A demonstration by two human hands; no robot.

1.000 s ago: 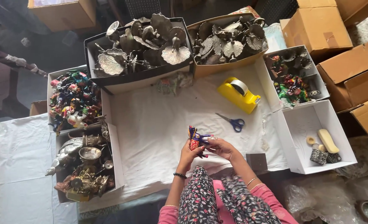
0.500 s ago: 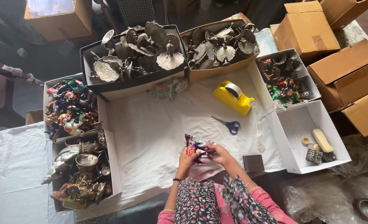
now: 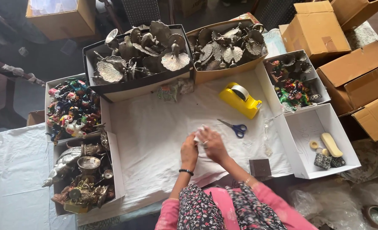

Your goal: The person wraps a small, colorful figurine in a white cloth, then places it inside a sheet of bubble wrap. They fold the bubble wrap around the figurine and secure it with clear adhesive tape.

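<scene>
Two bare hands meet at the middle of the white paper-covered table (image 3: 155, 140): the left hand (image 3: 189, 152) and the right hand (image 3: 213, 145) are both cupped closed over a small white paper-wrapped bundle (image 3: 198, 135) (only its top edge shows above the fingers). Blue-handled scissors (image 3: 235, 127) lie just beside the right hand, a yellow tape dispenser (image 3: 241, 100) farther up, and a small dark square box (image 3: 260, 167) near the right forearm.

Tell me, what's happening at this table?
A person's left hand and right hand press together on a white paper bundle at the middle of a white-covered table. Blue-handled scissors and a yellow tape dispenser lie just beyond. Boxes of metal figurines and painted figurines surround them.
</scene>
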